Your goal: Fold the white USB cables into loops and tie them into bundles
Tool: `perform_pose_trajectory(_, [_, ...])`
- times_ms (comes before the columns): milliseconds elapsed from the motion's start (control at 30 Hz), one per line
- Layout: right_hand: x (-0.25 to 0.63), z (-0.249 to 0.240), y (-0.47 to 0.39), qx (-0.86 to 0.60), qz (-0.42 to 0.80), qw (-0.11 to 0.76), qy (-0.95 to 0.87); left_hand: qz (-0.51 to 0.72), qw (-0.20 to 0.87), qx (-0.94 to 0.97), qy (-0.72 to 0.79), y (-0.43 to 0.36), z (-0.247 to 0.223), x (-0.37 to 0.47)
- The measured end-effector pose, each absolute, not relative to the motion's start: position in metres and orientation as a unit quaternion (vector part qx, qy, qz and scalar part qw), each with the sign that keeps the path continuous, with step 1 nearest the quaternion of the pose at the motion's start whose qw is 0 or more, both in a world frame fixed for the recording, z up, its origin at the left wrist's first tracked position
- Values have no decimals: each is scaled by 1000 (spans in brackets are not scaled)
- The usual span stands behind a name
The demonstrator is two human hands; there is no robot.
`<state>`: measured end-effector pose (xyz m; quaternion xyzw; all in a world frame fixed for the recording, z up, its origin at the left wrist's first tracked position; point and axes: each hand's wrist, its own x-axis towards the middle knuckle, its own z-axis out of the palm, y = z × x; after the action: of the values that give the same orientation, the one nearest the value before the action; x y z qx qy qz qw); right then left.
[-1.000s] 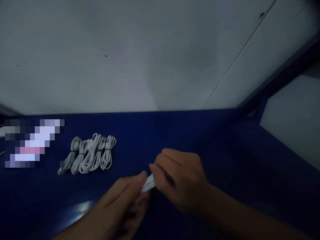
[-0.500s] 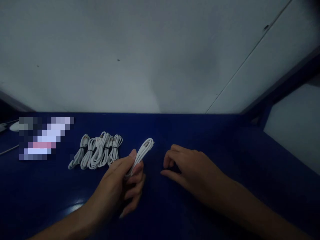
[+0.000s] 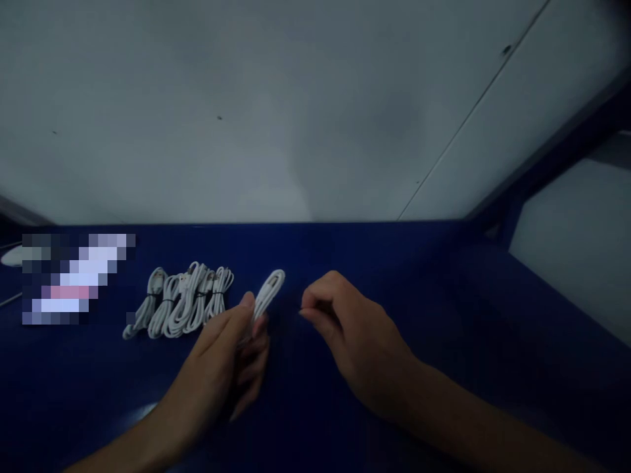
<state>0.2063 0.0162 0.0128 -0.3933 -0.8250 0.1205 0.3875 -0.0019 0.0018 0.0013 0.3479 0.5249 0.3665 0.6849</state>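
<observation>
My left hand [image 3: 224, 358] is closed round a coiled white cable [image 3: 269, 292], which sticks up between thumb and forefinger with a metal plug end in its loop. The lower part of that coil is hidden by the fingers. To its right, apart from the cable, my right hand [image 3: 352, 335] has thumb and forefinger pinched together. A tiny dark speck shows at those fingertips, too small to name. Several more coiled white cables [image 3: 172, 309] lie side by side left of my left hand, with dark ties round their middles.
The blue tabletop [image 3: 290, 407] runs back to a pale grey wall [image 3: 256, 131]. At far left lies a blurred-out flat bright object [image 3: 91, 269], beside a white rounded object [image 3: 10, 255]. A blue frame [image 3: 513, 217] stands at the right.
My right thumb and forefinger have come together in a pinch, where a gap showed before. The whole scene has shifted slightly left; the left hand still holds the coiled cable.
</observation>
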Motion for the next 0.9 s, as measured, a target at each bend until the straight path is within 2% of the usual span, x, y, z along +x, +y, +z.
perform_pose_trajectory(67, [202,11,11,-389,135,426,-806,345,645,413,543,-4,4,-2])
perform_pose_trajectory(200, [196,3,-1,-348,181,511,-765,288,471,664,504,-10,15,-2])
perform_pose_trajectory(267, [196,4,-5,-319,188,543,-754,244,431,714,494,-10,19,-2])
perform_pose_trajectory(433, [198,9,-8,-314,201,565,-736,201,414,745,483,-11,19,0])
perform_pose_trajectory(567, [197,8,-9,-359,146,530,-754,217,411,737,490,-14,16,0])
perform_pose_trajectory(900, [199,5,-10,-355,87,461,-809,357,469,619,519,-7,24,2])
